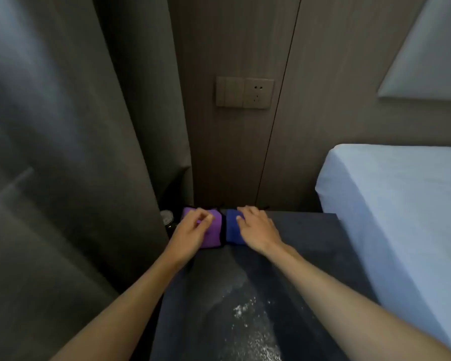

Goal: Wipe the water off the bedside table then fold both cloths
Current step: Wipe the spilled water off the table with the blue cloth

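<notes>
Purple cloth (214, 231): folded, set at the back edge of the bedside table (310, 243), touching the blue cloth (232, 230).
Left hand (193, 230): fingers curled, purple cloth pinched.
Right hand (257, 231): fingers extended, laid flat on blue cloth.
Water (248, 324): droplets scattered on near tabletop.

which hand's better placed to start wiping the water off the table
Right, probably: the right hand rests on the blue cloth, which lies roughly in line with the water; the left hand pinches the purple cloth at the left edge of the bedside table.
</notes>
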`<action>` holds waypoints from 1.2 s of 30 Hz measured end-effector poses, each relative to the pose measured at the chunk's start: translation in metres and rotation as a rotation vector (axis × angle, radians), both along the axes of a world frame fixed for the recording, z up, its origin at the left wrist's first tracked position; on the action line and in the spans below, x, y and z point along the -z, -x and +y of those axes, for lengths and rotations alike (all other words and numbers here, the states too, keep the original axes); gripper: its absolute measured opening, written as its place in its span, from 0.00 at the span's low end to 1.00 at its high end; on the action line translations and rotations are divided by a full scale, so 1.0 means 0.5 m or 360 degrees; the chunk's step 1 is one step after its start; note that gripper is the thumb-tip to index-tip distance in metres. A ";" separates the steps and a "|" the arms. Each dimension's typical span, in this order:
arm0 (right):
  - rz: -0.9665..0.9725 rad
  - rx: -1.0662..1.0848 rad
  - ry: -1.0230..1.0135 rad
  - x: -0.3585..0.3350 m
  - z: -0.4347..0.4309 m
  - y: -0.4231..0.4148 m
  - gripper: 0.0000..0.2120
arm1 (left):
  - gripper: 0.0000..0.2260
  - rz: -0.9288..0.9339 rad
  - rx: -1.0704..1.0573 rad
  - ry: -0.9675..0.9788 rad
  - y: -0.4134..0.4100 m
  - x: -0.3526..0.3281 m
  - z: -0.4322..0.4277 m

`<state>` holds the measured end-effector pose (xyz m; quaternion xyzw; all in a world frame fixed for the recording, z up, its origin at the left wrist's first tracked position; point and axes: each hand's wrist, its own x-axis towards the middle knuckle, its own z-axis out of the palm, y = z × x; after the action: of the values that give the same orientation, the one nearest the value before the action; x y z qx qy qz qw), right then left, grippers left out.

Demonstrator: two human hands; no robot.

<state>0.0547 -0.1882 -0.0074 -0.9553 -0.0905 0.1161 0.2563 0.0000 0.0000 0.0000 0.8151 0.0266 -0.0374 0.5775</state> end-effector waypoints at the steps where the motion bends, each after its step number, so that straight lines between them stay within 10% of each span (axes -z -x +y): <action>1: -0.0041 -0.0063 0.0147 0.018 0.005 -0.003 0.25 | 0.14 -0.0098 -0.0003 -0.0372 -0.005 0.017 0.005; 4: -0.0132 -0.0138 0.0374 0.066 0.024 -0.015 0.27 | 0.22 -0.0195 0.0058 -0.1154 -0.028 0.071 0.009; 10: -0.0290 -0.0125 0.0585 0.107 0.041 -0.025 0.27 | 0.26 -0.0076 0.0152 -0.1787 -0.052 0.133 -0.014; 36: -0.0270 -0.0298 0.0723 0.098 -0.198 -0.050 0.26 | 0.32 -0.0162 0.0130 -0.1827 -0.042 0.143 -0.014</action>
<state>0.0799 -0.2870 -0.0566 -0.9821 -0.1713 0.0762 0.0149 0.0212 -0.0071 -0.0715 0.9990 -0.0168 -0.0001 0.0414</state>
